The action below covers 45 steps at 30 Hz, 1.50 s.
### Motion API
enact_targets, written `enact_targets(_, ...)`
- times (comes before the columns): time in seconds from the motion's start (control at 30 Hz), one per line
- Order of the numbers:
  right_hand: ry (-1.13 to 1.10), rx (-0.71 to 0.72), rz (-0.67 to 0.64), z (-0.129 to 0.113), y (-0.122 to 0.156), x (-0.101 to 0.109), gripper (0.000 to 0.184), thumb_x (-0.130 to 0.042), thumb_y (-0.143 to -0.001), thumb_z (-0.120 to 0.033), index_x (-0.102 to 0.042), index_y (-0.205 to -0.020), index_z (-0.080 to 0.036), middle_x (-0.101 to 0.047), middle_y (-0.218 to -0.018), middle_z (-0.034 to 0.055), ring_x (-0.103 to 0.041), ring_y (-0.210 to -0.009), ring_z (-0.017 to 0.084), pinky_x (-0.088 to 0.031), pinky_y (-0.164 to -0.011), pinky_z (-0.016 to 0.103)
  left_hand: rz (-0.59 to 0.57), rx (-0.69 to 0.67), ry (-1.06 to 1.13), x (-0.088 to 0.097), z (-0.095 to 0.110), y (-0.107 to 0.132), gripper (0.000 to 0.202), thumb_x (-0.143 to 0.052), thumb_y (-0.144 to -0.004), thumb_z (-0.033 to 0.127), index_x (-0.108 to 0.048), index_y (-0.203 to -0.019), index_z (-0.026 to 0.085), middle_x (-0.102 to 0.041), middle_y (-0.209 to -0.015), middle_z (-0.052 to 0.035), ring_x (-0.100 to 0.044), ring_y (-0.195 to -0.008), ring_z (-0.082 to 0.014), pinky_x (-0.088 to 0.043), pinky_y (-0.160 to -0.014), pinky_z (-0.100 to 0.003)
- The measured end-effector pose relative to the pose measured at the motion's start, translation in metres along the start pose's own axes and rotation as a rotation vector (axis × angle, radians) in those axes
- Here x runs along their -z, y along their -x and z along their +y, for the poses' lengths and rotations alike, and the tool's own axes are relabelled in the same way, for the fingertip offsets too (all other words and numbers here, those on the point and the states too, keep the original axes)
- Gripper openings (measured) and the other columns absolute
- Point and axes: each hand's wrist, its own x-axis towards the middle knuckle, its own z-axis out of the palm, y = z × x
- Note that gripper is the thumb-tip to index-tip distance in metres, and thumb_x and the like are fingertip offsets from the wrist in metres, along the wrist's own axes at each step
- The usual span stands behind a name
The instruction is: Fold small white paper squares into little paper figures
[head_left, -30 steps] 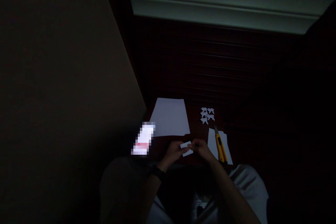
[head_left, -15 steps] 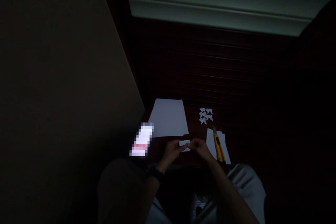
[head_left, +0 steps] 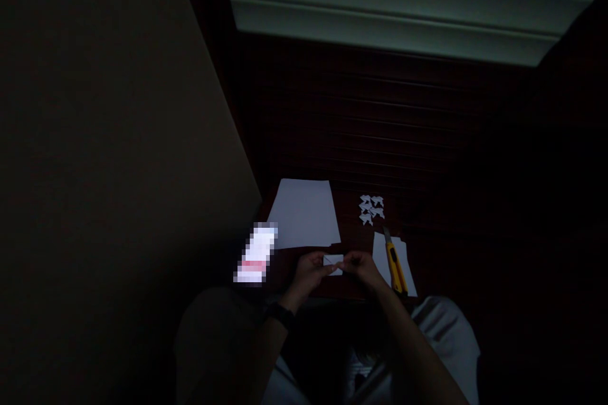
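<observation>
Between both hands is a small folded piece of white paper (head_left: 334, 261) with a diagonal crease line on its face. My left hand (head_left: 310, 271) grips its left side, thumb along the lower edge. On the right side, my right hand (head_left: 361, 266) pinches the paper, the fingertips of the two hands close together. Just beyond them lies a stack of white paper sheets (head_left: 306, 212). Several small folded paper figures (head_left: 365, 207) sit in a cluster at the back right. To the right, a yellow utility knife (head_left: 395, 266) with its blade out rests on smaller white sheets (head_left: 381, 256).
A lit, blurred-out phone screen (head_left: 256, 253) is at the left of the dark table (head_left: 351, 215). A plain wall (head_left: 118, 139) rises close on the left. Behind the table stands dark slatted panelling (head_left: 370, 114), with pale slats (head_left: 403, 12) above. The room is dim.
The folded paper is turned slightly flatter toward me, showing its crease more clearly. Both hands keep their hold; the other things have stayed in place.
</observation>
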Motion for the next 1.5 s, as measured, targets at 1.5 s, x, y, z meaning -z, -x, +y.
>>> enact_targets(1.5, -0.116, -0.149, -0.035, -0.002, 0.003, 0.004, 0.025, -0.069, -0.059, -0.037, -0.058, -0.056, -0.015, -0.042, -0.035, -0.0074, -0.026, -0.029, 0.005, -0.014, -0.030, 0.019, -0.078, 0.038, -0.096, -0.006, 0.007, 0.005, 0.036, -0.074, -0.053, 0.038, -0.066, -0.073, 0.009, -0.065, -0.067, -0.0052, -0.058, -0.058, -0.0154, -0.044, -0.056, -0.025)
